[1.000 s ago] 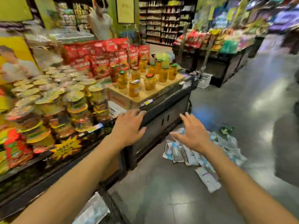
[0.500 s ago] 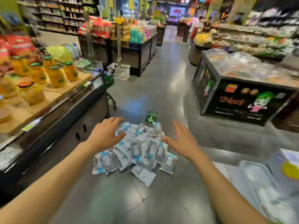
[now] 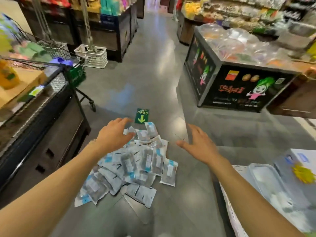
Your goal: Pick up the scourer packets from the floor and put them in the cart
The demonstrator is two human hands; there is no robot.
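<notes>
A heap of scourer packets lies on the grey floor in the near middle of the aisle, pale pouches with blue corners and dark contents, overlapping one another in a loose pile. 1 packet sits at the right edge of the heap and another at its near edge, both touching the rest.

The left hand reaches out over the far left part of the heap, palm down, fingers relaxed and slightly spread, gripping nothing; whether the fingertips touch the packets cannot be told. The right hand is held out to the right of the heap, apart from it, fingers straight and spread wide, holding nothing.

Just beyond the heap a green floor sticker with a yellow arrow lies flat on the floor. To the far left stands a wire shopping cart with a green panel at its end, behind a dark shelf unit. A white plastic basket rests on the floor farther along the aisle. On the right stands a black display stand with cartoon figures, topped with clear-wrapped goods. Clear plastic containers fill the near right corner.
</notes>
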